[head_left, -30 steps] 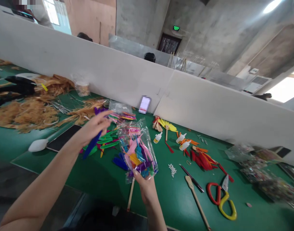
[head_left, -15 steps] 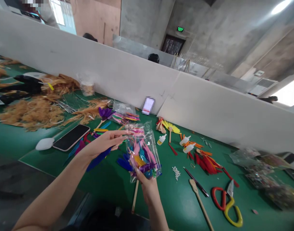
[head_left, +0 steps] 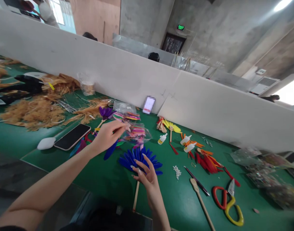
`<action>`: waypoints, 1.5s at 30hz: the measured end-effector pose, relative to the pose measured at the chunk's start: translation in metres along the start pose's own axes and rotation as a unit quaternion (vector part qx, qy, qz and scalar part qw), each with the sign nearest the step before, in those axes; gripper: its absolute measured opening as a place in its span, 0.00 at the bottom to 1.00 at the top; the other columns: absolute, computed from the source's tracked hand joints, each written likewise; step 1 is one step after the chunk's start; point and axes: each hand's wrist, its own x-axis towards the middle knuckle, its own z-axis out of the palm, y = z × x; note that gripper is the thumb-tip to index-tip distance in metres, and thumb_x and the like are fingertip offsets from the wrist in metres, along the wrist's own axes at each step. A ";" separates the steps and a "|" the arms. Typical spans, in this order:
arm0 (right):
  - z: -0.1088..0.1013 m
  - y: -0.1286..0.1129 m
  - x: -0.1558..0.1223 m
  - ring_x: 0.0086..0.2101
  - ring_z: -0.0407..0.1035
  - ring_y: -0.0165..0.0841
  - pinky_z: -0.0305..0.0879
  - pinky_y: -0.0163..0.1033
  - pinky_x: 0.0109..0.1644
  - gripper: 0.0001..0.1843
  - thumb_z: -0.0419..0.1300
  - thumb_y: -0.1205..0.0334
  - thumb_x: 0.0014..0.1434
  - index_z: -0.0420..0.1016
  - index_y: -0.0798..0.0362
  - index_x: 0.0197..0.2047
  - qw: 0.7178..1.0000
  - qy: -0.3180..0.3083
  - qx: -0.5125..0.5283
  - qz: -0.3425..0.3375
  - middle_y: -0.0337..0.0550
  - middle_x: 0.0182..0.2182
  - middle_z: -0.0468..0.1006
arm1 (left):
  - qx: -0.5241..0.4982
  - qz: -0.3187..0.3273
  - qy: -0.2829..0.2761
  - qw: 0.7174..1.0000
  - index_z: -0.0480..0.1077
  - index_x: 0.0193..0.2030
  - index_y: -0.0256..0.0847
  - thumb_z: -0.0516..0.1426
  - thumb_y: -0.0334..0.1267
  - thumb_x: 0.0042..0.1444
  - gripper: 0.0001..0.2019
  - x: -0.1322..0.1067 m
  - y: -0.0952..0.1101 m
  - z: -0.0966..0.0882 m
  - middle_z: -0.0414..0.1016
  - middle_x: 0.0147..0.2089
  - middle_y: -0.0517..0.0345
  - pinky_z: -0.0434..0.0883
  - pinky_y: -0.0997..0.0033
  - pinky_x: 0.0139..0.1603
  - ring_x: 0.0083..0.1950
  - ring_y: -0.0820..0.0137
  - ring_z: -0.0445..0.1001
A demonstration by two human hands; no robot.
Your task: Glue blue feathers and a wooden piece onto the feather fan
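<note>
My left hand (head_left: pixel 110 134) hovers over the table with its fingertips pressed together beside the left edge of a clear plastic bag (head_left: pixel 138 132) of pink and multicoloured pieces. What those fingertips hold, if anything, is too small to tell. A fan of blue feathers (head_left: pixel 129 160) on a thin wooden stick (head_left: pixel 136 196) lies in front of me. My right hand (head_left: pixel 148 176) is over the fan's right part, fingers apart and gripping nothing. Loose blue feathers (head_left: pixel 110 151) show under my left wrist.
Right of the fan lie white beads (head_left: pixel 177 172), a pen (head_left: pixel 197 181), a wooden stick (head_left: pixel 202 203) and scissors (head_left: pixel 228 200). Glue bottles (head_left: pixel 162 138), a yellow fan (head_left: pixel 172 126) and red feathers (head_left: pixel 206 163) lie farther back. A phone (head_left: pixel 72 137) is at left; a white partition (head_left: pixel 127 73) stands behind.
The clear bag of coloured feathers has left my right hand and lies farther back. My right hand has opened over the blue fan, now uncovered. My left hand's fingers have drawn together.
</note>
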 end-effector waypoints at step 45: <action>0.007 -0.042 0.049 0.24 0.68 0.30 0.67 0.35 0.30 0.15 0.68 0.51 0.48 0.76 0.55 0.25 0.985 -0.076 -0.150 -0.030 0.37 0.20 0.73 | -0.183 -0.202 -0.190 0.943 0.64 0.28 0.38 0.54 0.47 0.57 0.15 -0.061 -0.014 0.030 0.58 0.22 0.66 0.56 0.78 0.22 0.22 0.77 0.58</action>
